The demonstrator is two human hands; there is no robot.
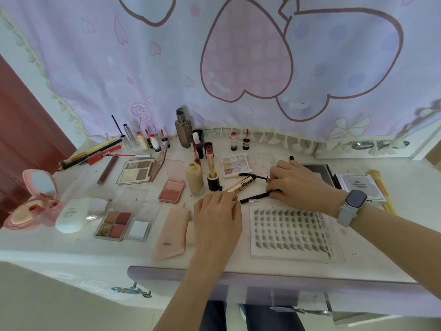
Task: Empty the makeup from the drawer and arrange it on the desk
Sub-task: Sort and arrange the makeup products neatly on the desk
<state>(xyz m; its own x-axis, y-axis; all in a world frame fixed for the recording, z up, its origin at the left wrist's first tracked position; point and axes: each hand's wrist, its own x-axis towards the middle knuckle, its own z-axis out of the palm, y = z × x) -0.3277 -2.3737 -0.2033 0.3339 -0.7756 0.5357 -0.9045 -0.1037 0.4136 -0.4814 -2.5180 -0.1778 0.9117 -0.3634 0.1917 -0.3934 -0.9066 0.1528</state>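
A gold mascara tube (241,184) lies tilted on the white desk (71,244) near its middle. My left hand (217,218) holds the tube's near end with its fingertips. My right hand (298,185), with a watch on the wrist, pinches the gold cap of the mascara wand (256,176), whose black brush points left just above the tube's mouth. A black pencil (256,195) lies under my right hand's fingers. Below the desk's front edge the drawer (346,304) stands pulled out; its inside is mostly hidden.
A clear tray of false lashes (291,230) lies in front of my right hand. Open palettes (137,172) (119,225) (235,164), a blush (171,191), a beige bottle (195,177), a pink tube (171,230) and a pink compact (35,199) fill the left. Small bottles line the back edge.
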